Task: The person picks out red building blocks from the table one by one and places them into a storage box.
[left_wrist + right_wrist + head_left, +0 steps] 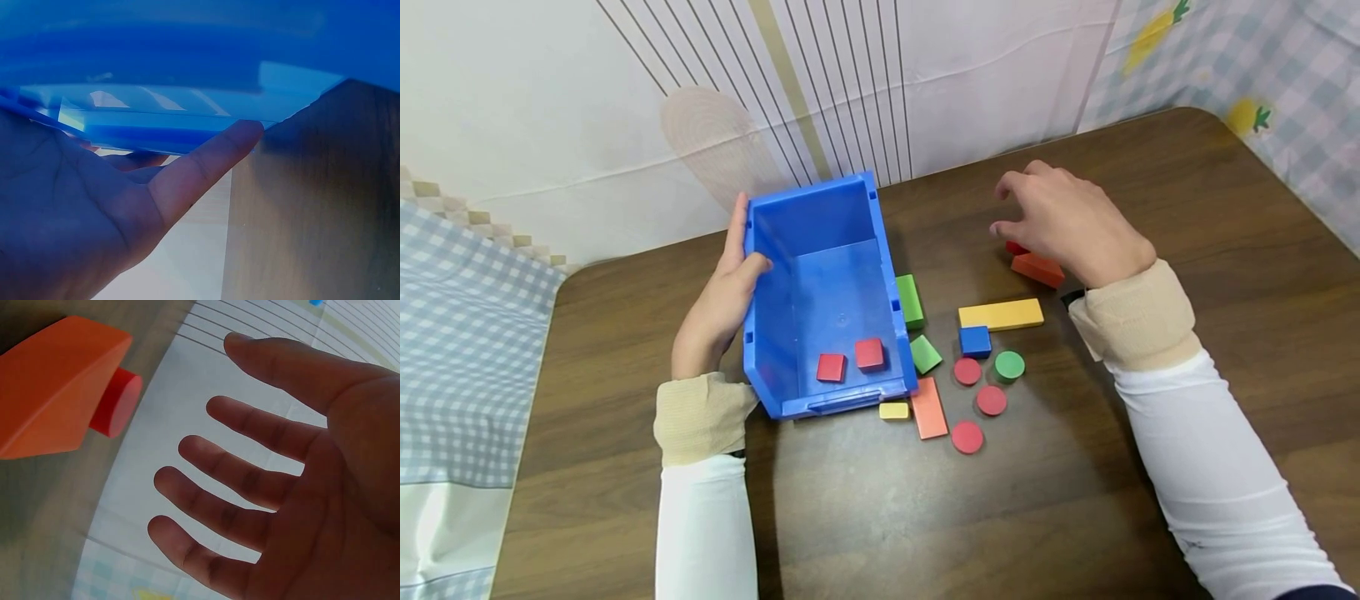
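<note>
A blue plastic bin [831,287] stands on the table, with two red cubes [869,354] inside near its front wall. My left hand [718,304] grips the bin's left side, thumb over the rim and fingers along the outside. The left wrist view shows the left hand [125,194] close against the blue wall. Over the table's back right, my right hand [1063,212] is raised with nothing in it. Below and beside it lie an orange block [1038,270] and a small red round piece [117,403]. The right hand's fingers [231,472] are spread and slightly bent.
Right of the bin lie two green blocks [910,301], a yellow bar [1001,314], a blue cube [975,342], a green disc [1009,366] and several red discs [991,400]. An orange-red slab [929,410] and small yellow block [893,411] touch its front corner. Curtains [970,75] hang behind.
</note>
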Demonstrator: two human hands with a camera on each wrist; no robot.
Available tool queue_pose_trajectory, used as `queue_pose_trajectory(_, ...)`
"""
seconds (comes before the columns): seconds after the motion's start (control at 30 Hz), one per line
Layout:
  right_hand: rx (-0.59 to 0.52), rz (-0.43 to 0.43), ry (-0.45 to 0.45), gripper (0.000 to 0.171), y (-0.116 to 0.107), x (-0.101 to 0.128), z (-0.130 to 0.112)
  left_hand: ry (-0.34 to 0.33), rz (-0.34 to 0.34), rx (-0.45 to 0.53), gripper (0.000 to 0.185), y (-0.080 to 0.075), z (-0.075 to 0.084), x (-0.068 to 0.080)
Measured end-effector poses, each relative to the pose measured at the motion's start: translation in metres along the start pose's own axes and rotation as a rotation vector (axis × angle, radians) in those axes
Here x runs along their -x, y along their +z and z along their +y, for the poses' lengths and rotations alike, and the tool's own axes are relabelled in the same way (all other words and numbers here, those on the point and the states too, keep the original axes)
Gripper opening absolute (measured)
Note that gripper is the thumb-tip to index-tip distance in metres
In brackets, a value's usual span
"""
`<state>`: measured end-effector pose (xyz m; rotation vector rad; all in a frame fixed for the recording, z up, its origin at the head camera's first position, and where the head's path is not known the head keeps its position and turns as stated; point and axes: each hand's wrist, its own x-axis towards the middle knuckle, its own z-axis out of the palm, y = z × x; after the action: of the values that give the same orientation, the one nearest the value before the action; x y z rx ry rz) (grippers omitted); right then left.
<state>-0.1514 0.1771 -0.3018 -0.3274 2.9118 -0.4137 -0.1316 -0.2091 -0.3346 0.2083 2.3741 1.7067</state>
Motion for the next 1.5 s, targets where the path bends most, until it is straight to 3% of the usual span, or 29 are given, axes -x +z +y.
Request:
queue_pose_trajectory(0.87,-0.005,-0.099,0.022,0.048,0.014,-0.013,0.017,-0.009,0.008,0.003,0.088,0.001,0.0,0.002)
queue_pose_trajectory(1.5,-0.035,-0.155,0.017,0.027,0.028,-0.024,0.024,-0.02,0.008,-0.008,0.087,0.001,0.001,0.002)
